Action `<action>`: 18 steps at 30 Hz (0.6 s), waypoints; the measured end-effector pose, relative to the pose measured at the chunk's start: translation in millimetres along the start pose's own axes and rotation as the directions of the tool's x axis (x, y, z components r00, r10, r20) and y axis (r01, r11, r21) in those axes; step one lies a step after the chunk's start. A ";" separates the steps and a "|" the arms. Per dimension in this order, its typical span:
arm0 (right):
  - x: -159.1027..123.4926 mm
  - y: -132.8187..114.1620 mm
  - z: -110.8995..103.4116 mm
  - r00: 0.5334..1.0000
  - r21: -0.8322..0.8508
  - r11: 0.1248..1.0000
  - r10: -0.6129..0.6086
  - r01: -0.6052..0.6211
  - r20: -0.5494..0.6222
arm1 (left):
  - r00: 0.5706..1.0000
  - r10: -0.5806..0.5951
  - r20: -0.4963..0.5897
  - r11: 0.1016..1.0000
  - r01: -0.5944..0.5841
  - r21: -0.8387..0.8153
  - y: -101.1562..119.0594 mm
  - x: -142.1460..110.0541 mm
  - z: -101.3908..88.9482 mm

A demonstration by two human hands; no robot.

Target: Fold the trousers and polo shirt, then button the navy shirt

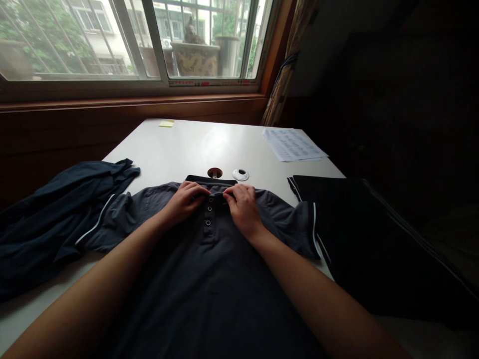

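Observation:
A dark grey-blue polo shirt (224, 279) lies front up across the table, its sleeves spread and edged in white. Its collar points away from me, and a short placket with several ringed buttons (208, 223) runs down from the neck. My left hand (186, 198) pinches the neckline left of the placket top, fingertips pressed together on the cloth. Opposite it, my right hand (244, 204) grips the neckline on the right between thumb and fingers. The fabric between the two hands looks slightly raised. What lies under the fingertips is hidden.
A crumpled navy garment (63, 209) lies at left. Black folded clothing (359, 234) with white piping lies at right. Printed papers (294, 144) and a yellow sticky note (166, 123) rest toward the back of the white table (194, 139). A cable hole (214, 173) sits beside its loose cover (240, 174).

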State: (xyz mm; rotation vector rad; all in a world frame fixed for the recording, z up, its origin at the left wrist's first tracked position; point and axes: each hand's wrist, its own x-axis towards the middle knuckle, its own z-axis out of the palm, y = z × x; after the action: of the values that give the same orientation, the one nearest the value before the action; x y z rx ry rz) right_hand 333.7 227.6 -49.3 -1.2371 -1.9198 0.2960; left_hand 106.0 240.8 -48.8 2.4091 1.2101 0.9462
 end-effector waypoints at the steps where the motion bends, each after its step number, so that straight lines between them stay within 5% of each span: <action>1: 0.0 -0.1 -0.1 1.000 -0.005 1.000 0.004 -0.004 0.003 | 1.000 -0.006 -0.003 1.000 0.006 -0.004 -0.1 0.0 0.0; 18: -1.4 3.6 2.4 0.998 -0.036 0.999 0.034 -0.037 -0.060 | 0.998 -0.052 -0.033 0.996 0.049 -0.079 0.7 -0.9 0.0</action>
State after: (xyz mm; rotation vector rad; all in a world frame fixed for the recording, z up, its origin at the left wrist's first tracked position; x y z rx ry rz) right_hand 334.6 228.7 -53.6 -1.2915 -1.8620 0.2406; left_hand 106.1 239.7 -48.8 2.2994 1.2167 1.0051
